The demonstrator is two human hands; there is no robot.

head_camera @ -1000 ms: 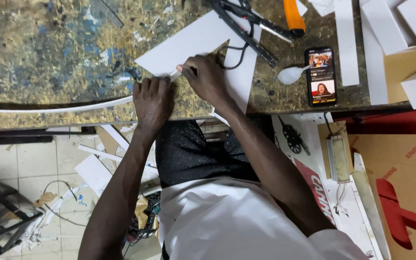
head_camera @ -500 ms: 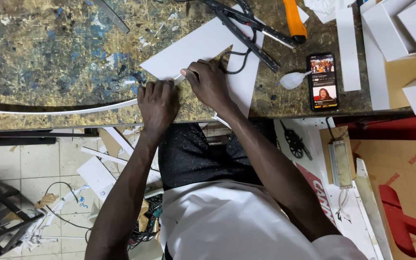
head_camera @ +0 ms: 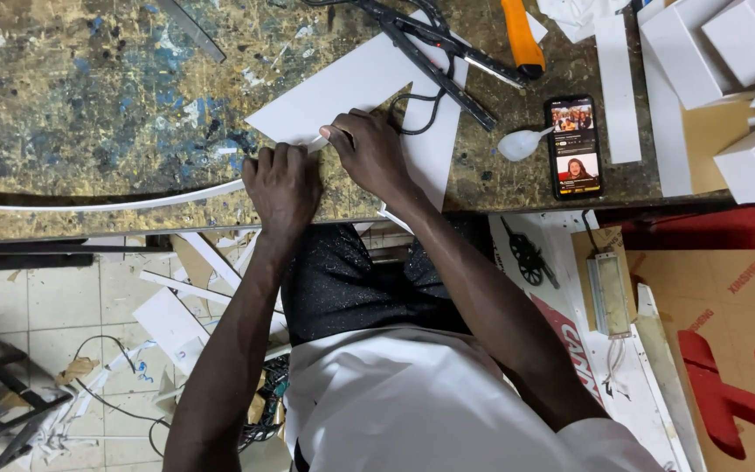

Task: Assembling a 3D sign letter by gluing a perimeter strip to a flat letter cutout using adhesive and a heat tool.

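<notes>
- White sheet [head_camera: 356,87]: flat, matte panel with straight cut edges and a sharp corner, lying on the paint-spattered workbench [head_camera: 89,79] near its front edge; no marks visible on its face.
- A thin white strip [head_camera: 98,203] runs from the sheet's near corner leftward along the bench front, bowed in a long curve; it looks to be the same material.
- Left hand [head_camera: 283,185]: fingers curled, knuckles up, pressing down on the strip where it meets the sheet.
- Right hand [head_camera: 373,153]: closed, thumb and forefinger pinched at the sheet's lower edge; whether a small tool sits in that pinch cannot be told.
- Handling, judged: sheet looks light and fairly stiff, smooth-faced and likely to slide on the bench unless pressed flat. Edges probably dent or crease easily. Best held by a flat palm near the working edge, not by the corner.
- The strip appears flexible and springy; support close to the joint.
- Nearby: black long-handled tool [head_camera: 434,52] with a cord lies across the sheet's far side; orange-handled tool [head_camera: 522,39] beyond; phone [head_camera: 574,147] with lit screen to the right; white blocks [head_camera: 727,61] at far right.
</notes>
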